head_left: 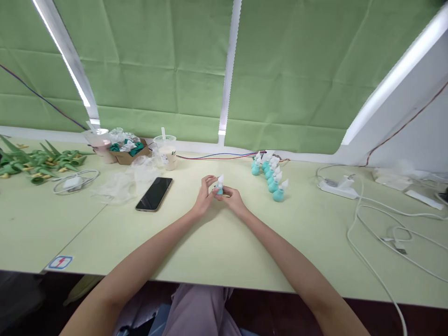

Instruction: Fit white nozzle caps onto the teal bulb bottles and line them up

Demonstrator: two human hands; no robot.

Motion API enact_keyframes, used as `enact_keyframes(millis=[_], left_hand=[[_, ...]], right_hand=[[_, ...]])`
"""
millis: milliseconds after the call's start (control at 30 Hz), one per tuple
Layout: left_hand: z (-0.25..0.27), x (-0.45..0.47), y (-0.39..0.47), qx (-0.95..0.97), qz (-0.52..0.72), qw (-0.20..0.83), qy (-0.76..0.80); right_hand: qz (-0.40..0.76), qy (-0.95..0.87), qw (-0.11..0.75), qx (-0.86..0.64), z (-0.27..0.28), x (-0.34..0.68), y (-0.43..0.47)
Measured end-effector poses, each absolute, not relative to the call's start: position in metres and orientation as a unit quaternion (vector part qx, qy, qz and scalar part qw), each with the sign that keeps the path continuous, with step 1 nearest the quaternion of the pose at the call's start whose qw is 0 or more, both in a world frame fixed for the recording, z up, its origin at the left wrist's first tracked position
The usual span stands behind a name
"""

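Between my hands, just above the middle of the table, is a small teal figurine with a white pointed top. My left hand grips it from the left with its fingers bent around it. From the right, my right hand pinches its lower part. Fingers hide some of the figurine's base. Several similar teal figurines with white tops stand in a loose row to the right; the nearest figurine is at the front of that row.
A black phone lies left of my hands beside crumpled clear plastic. Behind are a drink cup, a cardboard box and another cup. Green plastic pieces pile far left. A power strip and white cables lie right.
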State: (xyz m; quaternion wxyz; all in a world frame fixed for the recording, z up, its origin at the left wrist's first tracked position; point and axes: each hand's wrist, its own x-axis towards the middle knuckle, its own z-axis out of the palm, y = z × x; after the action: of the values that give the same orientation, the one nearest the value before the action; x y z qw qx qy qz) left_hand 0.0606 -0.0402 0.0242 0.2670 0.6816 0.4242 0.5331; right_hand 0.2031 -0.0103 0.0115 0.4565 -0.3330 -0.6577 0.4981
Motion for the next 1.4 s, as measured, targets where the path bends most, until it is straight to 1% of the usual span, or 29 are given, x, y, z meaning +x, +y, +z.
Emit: enact_keyframes(millis=[100, 200, 300, 433, 633, 833, 967, 1033, 1200, 1400], left_hand=[[0.020, 0.041, -0.025, 0.676, 0.515, 0.212, 0.483], [0.018, 0.016, -0.008, 0.623, 0.513, 0.168, 0.566], [0.016, -0.002, 0.004, 0.564, 0.527, 0.163, 0.615], [0.015, -0.008, 0.007, 0.549, 0.493, 0.178, 0.651], [0.014, -0.003, 0.003, 0.602, 0.445, 0.180, 0.638], [0.012, -0.004, 0.004, 0.615, 0.432, 0.197, 0.630], [0.009, -0.005, 0.006, 0.631, 0.424, 0.200, 0.618], [0.007, -0.005, 0.007, 0.639, 0.420, 0.199, 0.613], [0.005, -0.005, 0.006, 0.651, 0.414, 0.193, 0.606], [0.004, -0.002, 0.006, 0.667, 0.402, 0.185, 0.600]], right_hand=[[0.437, -0.627, 0.503, -0.405, 0.014, 0.218, 0.004], [0.383, -0.578, 0.540, -0.477, 0.013, 0.240, 0.022], [0.371, -0.559, 0.561, -0.486, 0.008, 0.257, 0.036], [0.338, -0.578, 0.557, -0.490, -0.001, 0.267, 0.044], [0.218, -0.588, 0.537, -0.564, -0.003, 0.269, 0.044], [0.219, -0.558, 0.564, -0.568, -0.003, 0.272, 0.052], [0.138, -0.548, 0.540, -0.624, 0.002, 0.274, 0.060], [0.101, -0.518, 0.544, -0.652, 0.006, 0.273, 0.066], [0.113, -0.465, 0.564, -0.673, 0.007, 0.269, 0.077], [0.078, -0.451, 0.529, -0.715, -0.002, 0.277, 0.083]])
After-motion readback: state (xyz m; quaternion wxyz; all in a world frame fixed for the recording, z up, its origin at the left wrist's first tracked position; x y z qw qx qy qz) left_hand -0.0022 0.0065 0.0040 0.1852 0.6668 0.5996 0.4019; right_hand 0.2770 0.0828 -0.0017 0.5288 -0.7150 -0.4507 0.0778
